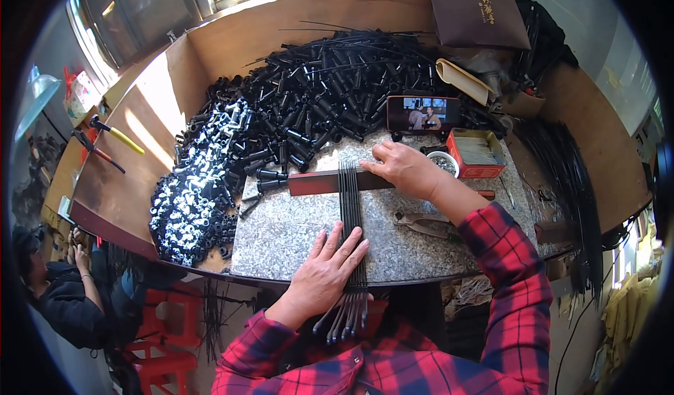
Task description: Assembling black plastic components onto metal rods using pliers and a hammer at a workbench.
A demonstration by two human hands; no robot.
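Note:
A row of thin black rods [349,202] lies side by side on a speckled grey stone slab [274,233], their rounded ends hanging past the near edge. They cross over a dark red bar [314,183]. My left hand [328,269] lies flat on the rods with its fingers spread. Beside their far ends, my right hand [406,167] bends its fingers over the bar; whatever its fingertips may pinch is hidden. Pliers [425,224] rest on the slab below my right wrist.
Black tubular parts [330,86] are heaped behind the slab, with small black-and-white pieces [193,202] at left. A phone [423,114], a red tin [477,155] and a small white bowl [442,162] stand right. Long black strands [569,184] hang over the right edge. Another person [77,290] sits at left.

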